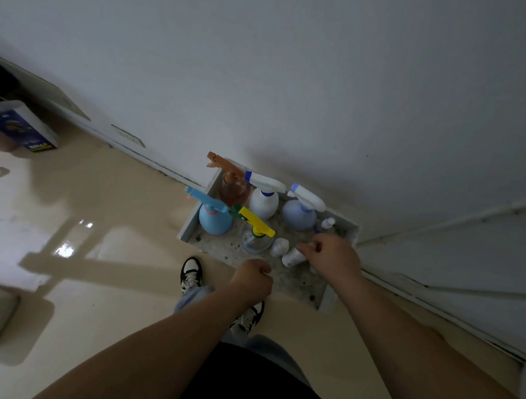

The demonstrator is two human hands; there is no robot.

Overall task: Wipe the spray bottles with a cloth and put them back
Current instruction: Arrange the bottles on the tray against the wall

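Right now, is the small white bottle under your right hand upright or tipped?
Tipped: the white bottle leans sideways in the tray, its top end held in the fingers of the right hand.

The head camera looks steeply down, near a floor tray (191,223) by the wall (291,80).

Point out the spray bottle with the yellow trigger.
The clear bottle, just right of the light-blue bottle; the others' triggers are brown, blue or white.

Black-and-white sneakers (191,275) on the glossy beige floor (105,192) right below the left hand (253,279), blue box (23,127) far off left.
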